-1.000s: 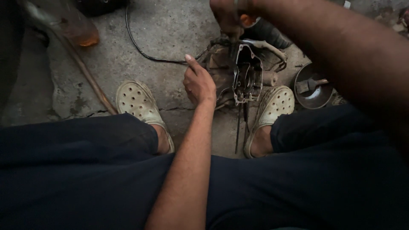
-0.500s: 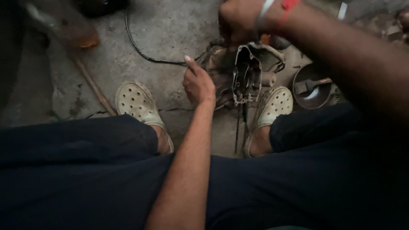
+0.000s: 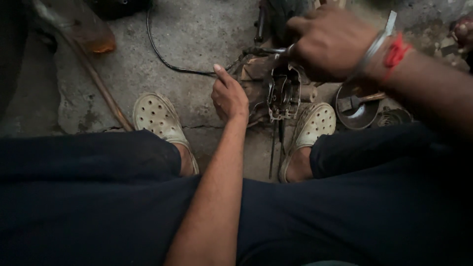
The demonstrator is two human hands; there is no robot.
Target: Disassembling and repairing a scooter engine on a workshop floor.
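Left hand [image 3: 229, 96] bracing upright engine casing [image 3: 276, 91], fingers curled, right hand [image 3: 331, 42] fisted round horizontal metal tool [image 3: 263, 50]

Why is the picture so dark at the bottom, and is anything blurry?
Head view: the dark trousers fill the dim lower half, while daylight falls on the concrete floor up top. The right hand, close to the camera, looks soft and slightly blurred; the left hand and the metal part it rests on are sharper. No glare.
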